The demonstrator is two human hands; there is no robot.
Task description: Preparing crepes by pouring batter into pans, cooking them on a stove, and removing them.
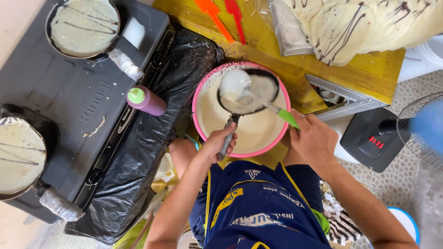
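My left hand grips the grey handle of a small black frying pan held over a pink-rimmed bowl of pale batter. My right hand holds the green handle of a white ladle, whose scoop rests in the pan with batter spread under it. Both hands are just in front of the bowl, above my blue apron.
A black two-burner stove at left carries two pans of batter with dark chocolate lines. A purple squeeze bottle with a green cap lies on black plastic. A stack of striped crepes, orange spatulas and a fan lie beyond.
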